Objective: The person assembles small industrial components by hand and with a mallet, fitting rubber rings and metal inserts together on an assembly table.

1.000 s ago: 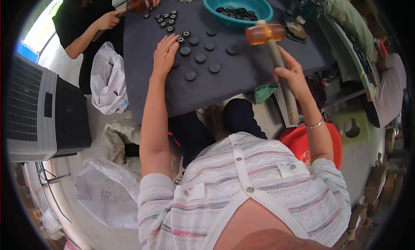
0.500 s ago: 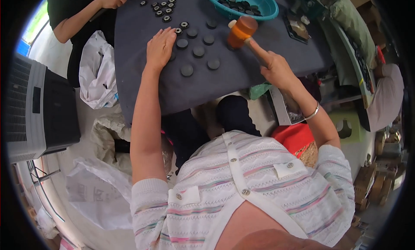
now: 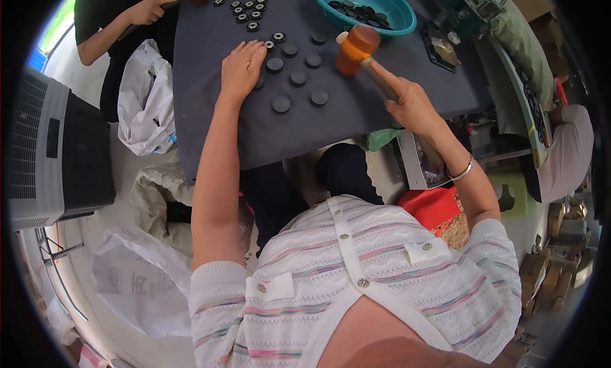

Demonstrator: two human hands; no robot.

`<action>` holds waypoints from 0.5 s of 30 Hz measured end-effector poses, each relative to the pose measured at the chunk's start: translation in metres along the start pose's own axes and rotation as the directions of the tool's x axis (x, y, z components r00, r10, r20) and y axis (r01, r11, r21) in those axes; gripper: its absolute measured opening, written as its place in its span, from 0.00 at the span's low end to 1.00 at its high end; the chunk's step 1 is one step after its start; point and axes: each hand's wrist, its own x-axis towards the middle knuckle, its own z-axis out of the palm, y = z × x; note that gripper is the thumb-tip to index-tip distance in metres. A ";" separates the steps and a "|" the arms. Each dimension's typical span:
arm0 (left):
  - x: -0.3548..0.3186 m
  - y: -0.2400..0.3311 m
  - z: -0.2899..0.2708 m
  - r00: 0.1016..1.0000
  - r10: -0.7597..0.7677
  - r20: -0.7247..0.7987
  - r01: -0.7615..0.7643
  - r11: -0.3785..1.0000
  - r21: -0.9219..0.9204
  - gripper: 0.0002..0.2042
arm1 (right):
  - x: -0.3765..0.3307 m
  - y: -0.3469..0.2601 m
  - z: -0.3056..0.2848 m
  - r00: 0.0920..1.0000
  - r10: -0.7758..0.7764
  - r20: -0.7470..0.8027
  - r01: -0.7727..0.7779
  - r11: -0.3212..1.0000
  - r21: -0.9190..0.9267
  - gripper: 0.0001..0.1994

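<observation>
My right hand (image 3: 414,107) is wrapped round the handle of a mallet (image 3: 358,48), its index finger stretched along the shaft. The mallet's head is amber, see-through, with a pale end piece, and it is at the right of several plain dark round discs (image 3: 298,78). On the dark tabletop my left hand (image 3: 242,70) lies flat with fingers stretched out. Its fingertips reach a dark disc with a silver ring centre (image 3: 270,46); whether they touch it I cannot tell. Another plain disc (image 3: 259,82) is partly covered by this hand.
Farther off lie several silver-centred discs (image 3: 248,15). A teal basin (image 3: 407,26) holds more dark discs at the back. Another person's hand (image 3: 149,12) grips a similar mallet at the far left. A black tray (image 3: 442,51) and a green machine (image 3: 468,15) stand at the right.
The view has shifted slightly. The other person's mallet at the far left has come further into view. My hands keep about the same places over the table.
</observation>
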 end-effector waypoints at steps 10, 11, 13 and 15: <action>0.001 0.000 -0.002 0.999 0.025 -0.047 -0.025 0.999 -0.020 0.22 | 0.043 -0.021 0.028 0.984 -0.171 -0.044 0.165 0.980 -0.106 0.40; 0.001 0.000 -0.002 0.998 0.019 -0.052 -0.020 1.000 -0.018 0.22 | 0.046 -0.018 0.024 0.977 -0.208 -0.045 0.205 0.977 -0.060 0.40; 0.001 -0.004 -0.002 0.996 0.021 -0.084 -0.021 1.000 0.008 0.21 | 0.050 -0.032 0.010 0.991 -0.120 0.060 0.115 0.990 0.082 0.40; 0.010 -0.003 -0.003 0.994 0.032 -0.100 -0.032 0.999 -0.001 0.21 | 0.052 -0.034 0.002 0.983 -0.177 -0.046 0.180 0.981 0.067 0.40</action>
